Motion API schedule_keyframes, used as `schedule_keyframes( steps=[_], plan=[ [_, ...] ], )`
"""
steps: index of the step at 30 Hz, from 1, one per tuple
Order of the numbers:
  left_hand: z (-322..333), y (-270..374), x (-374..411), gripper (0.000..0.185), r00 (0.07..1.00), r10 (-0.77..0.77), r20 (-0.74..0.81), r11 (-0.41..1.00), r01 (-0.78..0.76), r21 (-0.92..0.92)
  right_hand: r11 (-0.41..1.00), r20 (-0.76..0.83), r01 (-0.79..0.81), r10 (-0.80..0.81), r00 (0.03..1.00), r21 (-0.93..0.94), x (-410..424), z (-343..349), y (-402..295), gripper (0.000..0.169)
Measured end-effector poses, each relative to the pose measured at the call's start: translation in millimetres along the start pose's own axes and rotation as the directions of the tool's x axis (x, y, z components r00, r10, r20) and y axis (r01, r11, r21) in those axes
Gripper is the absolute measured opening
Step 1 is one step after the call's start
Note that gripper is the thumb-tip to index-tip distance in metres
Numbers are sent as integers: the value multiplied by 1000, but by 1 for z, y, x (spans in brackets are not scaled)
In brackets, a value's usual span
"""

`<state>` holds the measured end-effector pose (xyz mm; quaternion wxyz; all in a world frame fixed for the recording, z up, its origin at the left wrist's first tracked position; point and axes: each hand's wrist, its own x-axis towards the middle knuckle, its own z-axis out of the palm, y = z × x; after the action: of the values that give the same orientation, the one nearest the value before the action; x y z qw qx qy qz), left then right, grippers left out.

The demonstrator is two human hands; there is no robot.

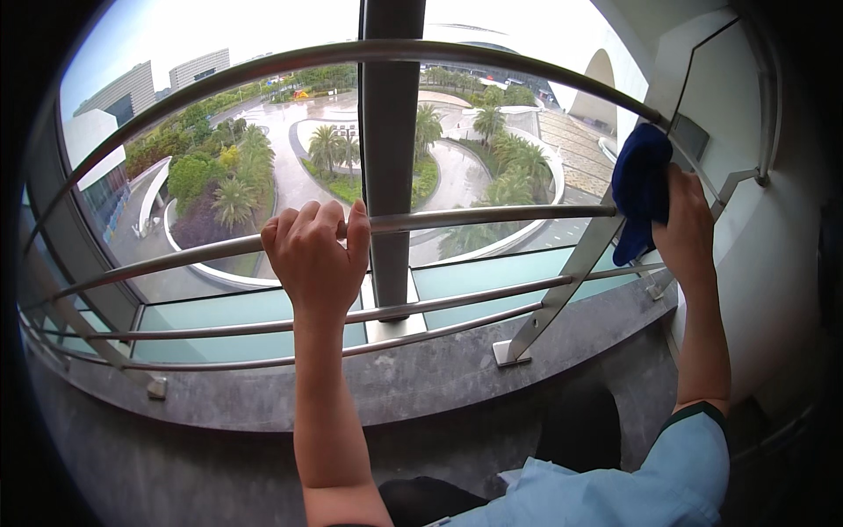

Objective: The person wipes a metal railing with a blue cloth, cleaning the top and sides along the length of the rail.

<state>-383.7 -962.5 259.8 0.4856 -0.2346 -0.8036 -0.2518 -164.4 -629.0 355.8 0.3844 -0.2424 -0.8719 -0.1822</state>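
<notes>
My left hand (319,257) is closed around the middle metal rail (487,216) of a railing, left of a dark window mullion (393,151). At the right, my right hand (686,227) holds a dark blue cloth (640,191) against the slanted flat metal post (566,286), close to the right end of the curved top rail (527,64). The cloth covers part of the post and the rail ends; the fingers behind it are partly hidden.
Two lower rails (454,303) run below. The post's foot stands on a grey stone ledge (428,382). Beyond the railing is window glass, with trees and paved paths far below. A pale wall (757,277) rises at the right.
</notes>
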Motion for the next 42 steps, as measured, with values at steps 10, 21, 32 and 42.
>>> schedule_keyframes(
  steps=[10, 21, 32, 42],
  plan=[
    [5, 7, -2, 42, 1000, 5, 22, 1000, -5, -7, 864, 40, 429, -454, 890, 263, -8, 66, -14, 92],
    [9, 12, -1, 35, 999, -18, -38, 1000, 17, -8, 722, -400, 540, -383, 832, 433, -8, 78, -199, 52],
    [10, 29, -41, 51, 835, -395, -383, 907, 286, -310, 485, -483, 642, -424, 767, 594, 6, 51, -300, 14],
    [66, 64, -139, 46, 858, -513, -10, 774, 458, -437, 698, -314, 495, -383, 868, 518, 7, 94, -83, 49]
  ],
)
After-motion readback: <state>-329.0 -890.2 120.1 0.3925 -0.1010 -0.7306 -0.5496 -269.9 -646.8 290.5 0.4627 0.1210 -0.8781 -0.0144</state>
